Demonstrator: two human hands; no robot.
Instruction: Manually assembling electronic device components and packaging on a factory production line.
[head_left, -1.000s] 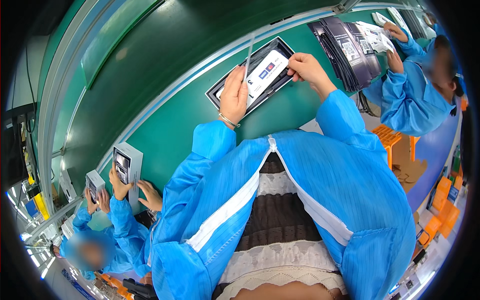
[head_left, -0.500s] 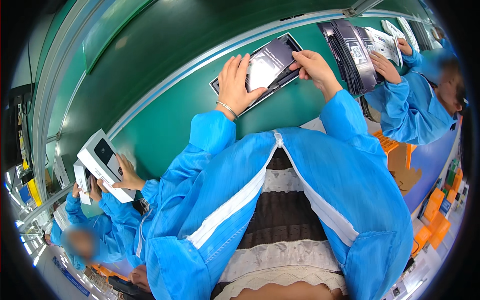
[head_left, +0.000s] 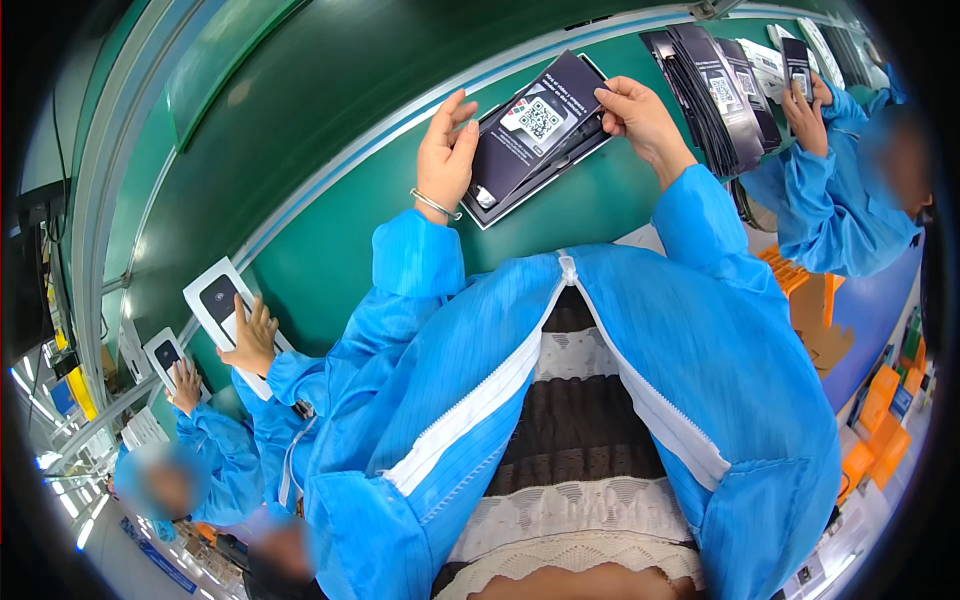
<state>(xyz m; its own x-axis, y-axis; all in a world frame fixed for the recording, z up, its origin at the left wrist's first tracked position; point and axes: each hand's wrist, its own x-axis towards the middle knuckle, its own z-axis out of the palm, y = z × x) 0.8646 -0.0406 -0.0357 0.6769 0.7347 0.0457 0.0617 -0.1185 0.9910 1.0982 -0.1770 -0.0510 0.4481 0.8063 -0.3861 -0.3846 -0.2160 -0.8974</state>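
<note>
A dark printed leaflet (head_left: 535, 125) with a square code lies slantwise over an open shallow box (head_left: 505, 212) on the green table. Part of the box's dark inside and a small white piece show under its lower edge. My right hand (head_left: 645, 122) pinches the leaflet's right edge between thumb and fingers. At the leaflet's left side is my left hand (head_left: 446, 155), fingers apart and holding nothing; a bracelet circles its wrist. Whether its thumb touches the leaflet, I cannot tell.
Dark leaflets (head_left: 705, 105) are stacked at the right. Beside them, a co-worker's hands (head_left: 808, 115) hold another leaflet. At the left, another co-worker's hand (head_left: 252, 335) rests on a white box (head_left: 210, 290); a smaller white box (head_left: 160, 350) is beyond. A metal rail (head_left: 400, 130) borders the table.
My left hand has moved left off the leaflet and opened. The leaflet has shifted, exposing its code. The left co-worker's white box has been lowered; the right co-worker has lifted a leaflet.
</note>
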